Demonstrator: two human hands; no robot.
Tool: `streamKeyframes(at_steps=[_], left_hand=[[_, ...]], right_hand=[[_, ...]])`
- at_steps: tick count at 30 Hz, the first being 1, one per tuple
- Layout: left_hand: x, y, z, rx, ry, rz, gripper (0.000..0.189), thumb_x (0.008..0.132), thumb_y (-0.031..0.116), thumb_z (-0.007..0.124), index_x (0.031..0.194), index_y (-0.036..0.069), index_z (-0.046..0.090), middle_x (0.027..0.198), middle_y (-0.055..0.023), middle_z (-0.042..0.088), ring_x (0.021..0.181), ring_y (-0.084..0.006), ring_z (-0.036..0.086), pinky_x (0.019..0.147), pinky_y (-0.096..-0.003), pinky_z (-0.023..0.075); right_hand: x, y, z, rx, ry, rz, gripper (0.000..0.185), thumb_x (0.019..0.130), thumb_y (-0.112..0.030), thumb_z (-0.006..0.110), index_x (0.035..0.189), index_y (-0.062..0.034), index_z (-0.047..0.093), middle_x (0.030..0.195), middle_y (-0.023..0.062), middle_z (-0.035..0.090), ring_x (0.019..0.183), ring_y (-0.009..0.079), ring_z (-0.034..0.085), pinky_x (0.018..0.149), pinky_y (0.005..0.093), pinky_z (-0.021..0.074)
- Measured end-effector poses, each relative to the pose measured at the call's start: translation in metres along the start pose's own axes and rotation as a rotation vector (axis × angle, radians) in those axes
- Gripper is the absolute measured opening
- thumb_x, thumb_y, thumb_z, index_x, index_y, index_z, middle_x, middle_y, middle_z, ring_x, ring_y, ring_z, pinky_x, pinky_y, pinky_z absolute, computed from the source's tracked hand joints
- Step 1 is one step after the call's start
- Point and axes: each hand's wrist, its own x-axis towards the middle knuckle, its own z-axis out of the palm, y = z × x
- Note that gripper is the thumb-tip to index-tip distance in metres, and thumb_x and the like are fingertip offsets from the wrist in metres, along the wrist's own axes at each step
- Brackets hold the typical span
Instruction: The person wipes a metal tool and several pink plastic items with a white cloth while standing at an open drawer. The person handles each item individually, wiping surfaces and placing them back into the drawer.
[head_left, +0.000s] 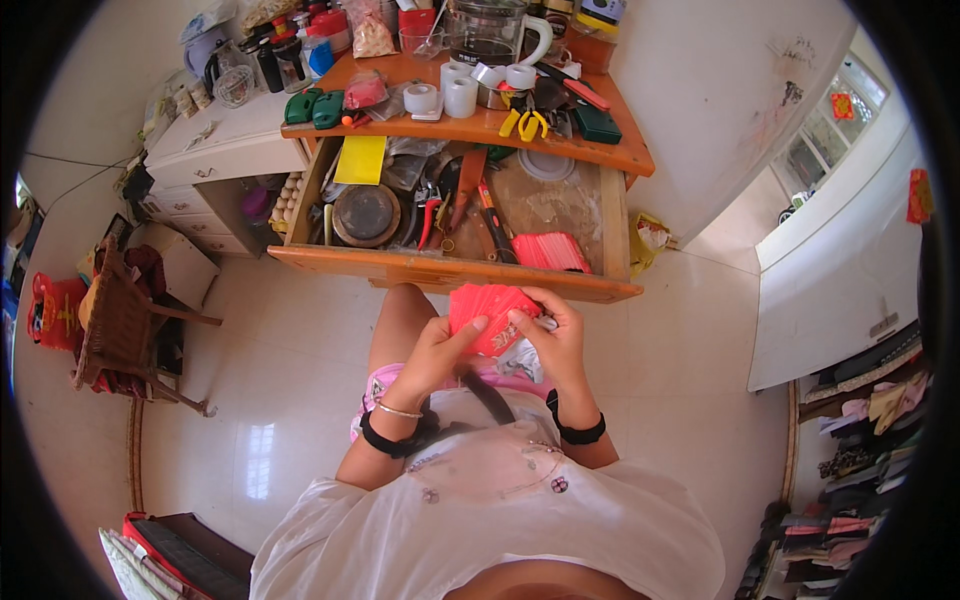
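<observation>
Both my hands hold a fanned stack of red paper envelopes (487, 304) above my lap. My left hand (439, 352) grips its left side, the thumb lying on top. At the right edge my right hand (555, 334) pinches the stack, with a crumpled white cloth or tissue (523, 360) beneath that hand. Beyond the hands an open wooden drawer (450, 271) contains another pile of red envelopes (551, 251) at its front right. Left of that pile lie a black-and-orange tool (495, 221), red-handled pruning shears (429, 217) and a round dark metal disc (366, 215).
Above the drawer, the orange tabletop (634, 146) bears tape rolls (460, 97), yellow-handled pliers (532, 126) and a glass kettle (487, 37). A white desk (217, 146) adjoins at left. A wicker chair (112, 322) stands far left, a white door (840, 262) at right.
</observation>
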Motion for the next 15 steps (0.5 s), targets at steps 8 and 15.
streamKeyframes(at_steps=[8, 15], left_hand=[[0.001, 0.002, 0.005, -0.015, 0.141, 0.125, 0.027, 0.096, 0.017, 0.063, 0.114, -0.003, 0.063, 0.103, -0.0112, 0.07, 0.085, -0.0195, 0.071, 0.067, -0.0278, 0.0624], [0.007, -0.001, 0.002, 0.152, 0.23, 0.111, 0.033, 0.098, 0.021, 0.06, 0.122, -0.002, 0.059, 0.109, -0.0123, 0.068, 0.092, -0.0202, 0.07, 0.065, -0.0293, 0.0622]], right_hand=[[0.005, -0.004, -0.006, 0.078, -0.042, 0.097, 0.026, 0.085, -0.007, 0.074, 0.107, 0.0034, 0.064, 0.101, 0.0054, 0.068, 0.093, 0.0097, 0.062, 0.081, 0.0254, 0.0497], [0.023, -0.005, 0.001, 0.035, -0.158, 0.126, 0.024, 0.086, -0.009, 0.074, 0.105, 0.0029, 0.065, 0.095, 0.004, 0.068, 0.088, 0.0087, 0.062, 0.078, 0.0241, 0.05]])
